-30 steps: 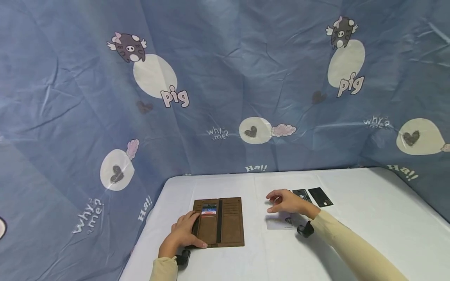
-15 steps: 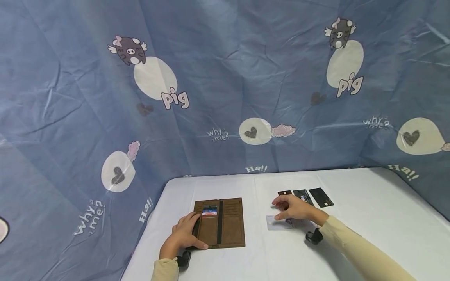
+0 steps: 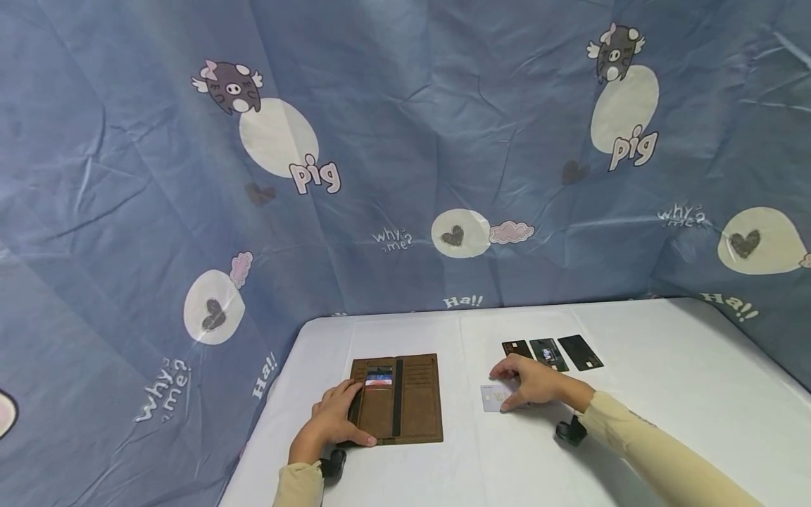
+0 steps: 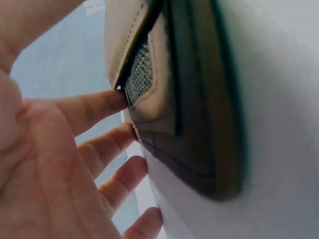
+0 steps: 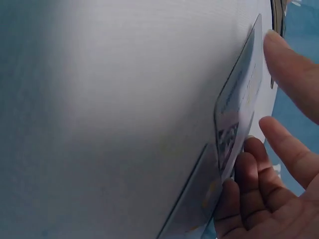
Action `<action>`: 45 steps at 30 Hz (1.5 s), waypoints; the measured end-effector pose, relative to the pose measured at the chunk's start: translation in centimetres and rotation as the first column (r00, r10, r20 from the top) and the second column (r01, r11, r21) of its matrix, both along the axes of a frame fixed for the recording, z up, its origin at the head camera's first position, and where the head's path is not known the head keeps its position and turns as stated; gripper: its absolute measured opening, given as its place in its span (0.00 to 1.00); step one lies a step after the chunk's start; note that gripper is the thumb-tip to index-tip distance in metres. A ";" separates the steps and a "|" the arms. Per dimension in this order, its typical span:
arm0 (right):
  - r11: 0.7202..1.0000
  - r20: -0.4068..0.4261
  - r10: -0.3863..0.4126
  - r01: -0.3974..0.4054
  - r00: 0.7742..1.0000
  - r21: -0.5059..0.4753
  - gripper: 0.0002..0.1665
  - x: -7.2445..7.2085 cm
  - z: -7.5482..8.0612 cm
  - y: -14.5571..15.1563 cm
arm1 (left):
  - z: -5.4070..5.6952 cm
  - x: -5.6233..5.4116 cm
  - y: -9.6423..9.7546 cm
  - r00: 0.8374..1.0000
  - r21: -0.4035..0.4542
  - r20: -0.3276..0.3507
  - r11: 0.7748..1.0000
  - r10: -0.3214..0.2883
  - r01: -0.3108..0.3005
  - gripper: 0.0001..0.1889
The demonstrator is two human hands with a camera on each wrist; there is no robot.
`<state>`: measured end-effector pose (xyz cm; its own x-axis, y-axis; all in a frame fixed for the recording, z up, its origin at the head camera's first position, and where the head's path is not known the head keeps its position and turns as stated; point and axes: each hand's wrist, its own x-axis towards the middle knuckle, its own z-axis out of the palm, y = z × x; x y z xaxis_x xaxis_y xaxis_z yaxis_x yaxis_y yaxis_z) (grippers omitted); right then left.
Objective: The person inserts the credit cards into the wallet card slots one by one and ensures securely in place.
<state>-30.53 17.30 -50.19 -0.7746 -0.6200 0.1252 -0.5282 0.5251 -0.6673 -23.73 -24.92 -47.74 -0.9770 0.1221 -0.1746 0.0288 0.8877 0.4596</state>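
Note:
In the head view, my left hand [image 3: 331,417] rests on the left side of an open brown wallet [image 3: 418,415], fingers along its left edge, thumb at the bottom edge. Several cards [image 3: 379,381] poke from a wallet pocket. My right hand [image 3: 535,384] is low over the table on the right. The right wrist view shows a pale card [image 5: 241,92] with a small picture, tilted off the table, its edges between thumb and fingers. Under it lies another pale card [image 5: 189,211] with gold marks; the head view shows the left part of this lower card [image 3: 488,401].
Beyond the right hand lie three dark cards in a row: a partly covered one [image 3: 517,348], a middle one [image 3: 548,353] and a plain black one [image 3: 579,352]. A white cloth covers the table [image 3: 405,479]. A blue patterned curtain [image 3: 393,127] hangs behind.
My right hand has come down onto the pale cards and tilted up the upper one, baring gold lettering beneath. The dark cards show more. My left hand stays on the wallet.

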 end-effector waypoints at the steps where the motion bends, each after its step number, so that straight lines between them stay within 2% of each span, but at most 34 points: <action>1: 1.000 -0.014 0.009 -0.009 1.000 0.008 0.35 0.1 0.0 0.0 | 0.0 0.0 0.0 1.000 0.001 0.001 1.000 0.001 -0.001 0.60; 9: 0.989 -0.088 0.105 -0.094 0.991 0.115 0.33 0.4 0.4 -0.9 | -0.2 0.0 -0.1 1.000 0.003 0.010 1.000 -0.007 0.007 0.60; 13: 0.980 -0.116 0.096 -0.074 0.989 0.184 0.33 0.5 0.9 -1.3 | -0.2 -0.2 -0.1 1.000 -0.014 0.012 1.000 -0.007 0.007 0.60; 16: 0.976 -0.099 0.065 -0.043 0.993 0.211 0.32 0.6 1.1 -1.3 | 0.0 -0.2 0.1 1.000 -0.014 0.007 1.000 -0.012 0.012 0.60; 20: 0.980 -0.075 0.047 -0.032 0.996 0.195 0.30 0.5 1.2 -1.4 | 0.3 -0.1 0.6 1.000 -0.024 -0.009 1.000 -0.018 0.018 0.59; 24: 0.986 -0.055 0.040 -0.031 0.998 0.161 0.30 0.6 1.3 -1.3 | 0.1 -0.2 1.2 0.999 -0.028 -0.028 0.999 -0.042 0.041 0.58; 31: 0.989 0.018 0.028 -0.031 0.999 0.142 0.30 1.0 1.2 -1.8 | -0.5 -0.3 2.6 0.996 0.043 -0.034 0.996 -0.080 0.082 0.59; 34: 0.987 -0.007 0.051 -0.049 0.999 0.154 0.29 1.1 1.5 -2.0 | -0.4 -0.2 3.1 0.995 0.068 -0.030 0.993 -0.097 0.098 0.58; 39: 0.987 -0.107 0.091 -0.076 0.990 0.140 0.29 0.6 2.0 -2.2 | -0.5 0.0 4.0 0.990 0.073 -0.023 0.988 -0.137 0.138 0.58; 45: 0.996 -0.128 0.047 -0.037 0.991 0.080 0.34 -0.4 2.8 -2.8 | -0.6 -0.1 4.4 0.991 0.065 -0.009 0.988 -0.137 0.137 0.59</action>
<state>-30.90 14.54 -47.41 -0.7283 -0.6630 0.1733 -0.6298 0.5479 -0.5506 -23.83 -20.56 -48.35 -0.9510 0.2659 -0.1578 0.1502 0.8435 0.5158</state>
